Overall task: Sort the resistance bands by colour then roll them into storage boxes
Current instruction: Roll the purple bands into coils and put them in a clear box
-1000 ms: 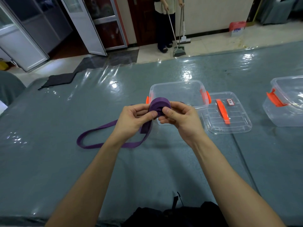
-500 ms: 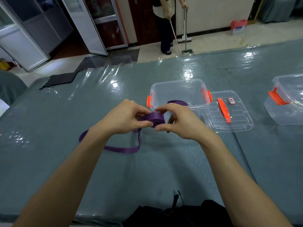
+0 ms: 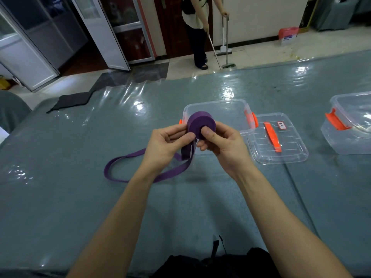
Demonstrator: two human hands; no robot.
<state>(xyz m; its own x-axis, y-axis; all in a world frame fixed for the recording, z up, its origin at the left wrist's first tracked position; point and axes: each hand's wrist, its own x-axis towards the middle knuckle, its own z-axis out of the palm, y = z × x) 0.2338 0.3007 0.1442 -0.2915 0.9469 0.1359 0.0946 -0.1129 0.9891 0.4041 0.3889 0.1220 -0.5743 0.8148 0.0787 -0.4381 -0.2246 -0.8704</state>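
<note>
A purple resistance band [image 3: 197, 122] is partly wound into a thick roll held above the table. My left hand [image 3: 168, 143] pinches the roll's left side, thumb on its face. My right hand [image 3: 218, 141] grips the right side with the thumb pressed on the roll's centre. The band's loose tail [image 3: 124, 163] hangs down and loops on the grey table to the left. Just behind the roll stands an open clear storage box [image 3: 224, 113] with orange latches.
The box's clear lid [image 3: 281, 145] with an orange handle lies to its right. A second clear box [image 3: 353, 125] stands at the right edge. Beyond the table's far edge, a person [image 3: 197, 33] sweeps the floor. A dark bag [image 3: 212, 265] lies at the near edge.
Both hands have turned the roll up so its flat face shows, and raised it in front of the box. The roll looks thicker and the loose loop on the table is shorter.
</note>
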